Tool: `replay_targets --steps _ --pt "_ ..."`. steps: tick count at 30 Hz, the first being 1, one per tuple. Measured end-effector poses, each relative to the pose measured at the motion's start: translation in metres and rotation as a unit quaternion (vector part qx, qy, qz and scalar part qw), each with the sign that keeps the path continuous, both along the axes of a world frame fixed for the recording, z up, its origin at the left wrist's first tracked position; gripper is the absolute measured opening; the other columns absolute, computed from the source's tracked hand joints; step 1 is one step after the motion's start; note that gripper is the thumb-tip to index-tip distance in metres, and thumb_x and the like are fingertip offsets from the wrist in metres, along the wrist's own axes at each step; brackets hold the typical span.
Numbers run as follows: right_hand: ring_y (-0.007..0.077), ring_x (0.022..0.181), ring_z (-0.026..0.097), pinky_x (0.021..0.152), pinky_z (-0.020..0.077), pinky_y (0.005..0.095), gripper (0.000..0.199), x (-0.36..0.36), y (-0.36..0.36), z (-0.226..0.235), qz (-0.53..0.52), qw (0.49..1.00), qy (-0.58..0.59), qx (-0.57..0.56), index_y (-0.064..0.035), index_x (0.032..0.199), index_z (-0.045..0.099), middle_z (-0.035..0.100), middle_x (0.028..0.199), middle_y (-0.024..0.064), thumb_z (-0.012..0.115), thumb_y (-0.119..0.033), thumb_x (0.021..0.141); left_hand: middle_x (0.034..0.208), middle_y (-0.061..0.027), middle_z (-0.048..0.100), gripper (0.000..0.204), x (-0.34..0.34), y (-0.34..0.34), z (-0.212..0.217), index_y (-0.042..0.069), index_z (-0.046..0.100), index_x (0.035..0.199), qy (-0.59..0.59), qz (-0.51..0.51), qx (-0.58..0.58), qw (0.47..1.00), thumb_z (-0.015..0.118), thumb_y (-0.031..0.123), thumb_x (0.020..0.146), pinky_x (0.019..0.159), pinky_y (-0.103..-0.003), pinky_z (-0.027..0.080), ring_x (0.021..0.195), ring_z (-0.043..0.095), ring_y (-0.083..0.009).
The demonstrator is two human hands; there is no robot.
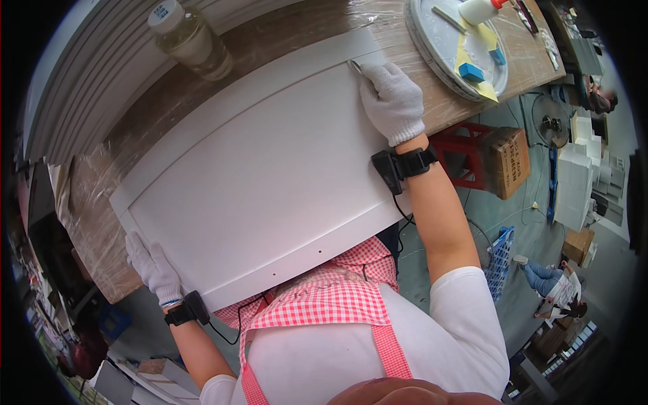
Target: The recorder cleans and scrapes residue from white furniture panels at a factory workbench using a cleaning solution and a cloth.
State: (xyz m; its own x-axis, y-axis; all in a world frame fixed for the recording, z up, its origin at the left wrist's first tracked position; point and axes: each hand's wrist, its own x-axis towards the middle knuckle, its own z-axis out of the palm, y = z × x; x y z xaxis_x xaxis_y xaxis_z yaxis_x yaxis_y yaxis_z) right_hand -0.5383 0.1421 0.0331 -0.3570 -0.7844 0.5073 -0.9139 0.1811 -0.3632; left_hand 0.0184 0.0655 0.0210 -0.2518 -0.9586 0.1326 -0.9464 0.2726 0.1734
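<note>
A large white framed panel (263, 169), with recessed lines near its borders and small holes along its near edge, lies across the table in front of me. My right hand (393, 101), in a white knit glove, is closed at the panel's far right corner. From its fingers sticks the tip of a small metal tool (354, 66), touching or just above the recessed line; the rest is hidden. My left hand (154, 270), gloved alike, rests at the panel's left edge with its fingers stretched out and thumb apart.
Plastic film covers the brown table (94, 209). A clear bottle of liquid (196, 47) stands beyond the panel, near stacked white boards (88, 74). At far right, a round tray (432, 50) holds a glue bottle (478, 9) and blue blocks (471, 72). A red stool (462, 152) stands beside a carton (509, 162).
</note>
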Motion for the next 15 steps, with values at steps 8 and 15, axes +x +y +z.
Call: replay_targets --steps 8,15 --pt "0.0295 0.072 0.066 0.062 0.0542 0.0384 0.013 0.000 -0.002 0.002 0.012 1.000 -0.018 -0.014 -0.0155 0.097 0.072 0.065 0.080 0.0063 0.069 -0.012 0.085 0.157 -0.0241 0.040 0.060 -0.001 0.001 0.000 0.000 0.040 0.153 -0.003 0.010 0.005 1.000 0.048 0.035 0.105 0.123 -0.047 0.017 0.148 0.032 -0.0387" --pt "0.0305 0.077 0.067 0.068 0.0549 0.0396 0.012 -0.009 -0.004 -0.006 -0.114 0.989 -0.027 -0.090 -0.0134 0.096 0.072 0.067 0.084 0.0084 0.068 -0.011 0.085 0.157 -0.0234 0.040 0.058 -0.001 0.000 -0.001 0.001 0.041 0.153 0.002 0.003 0.001 1.000 0.050 0.031 0.104 0.123 -0.046 0.018 0.148 0.034 -0.0380"
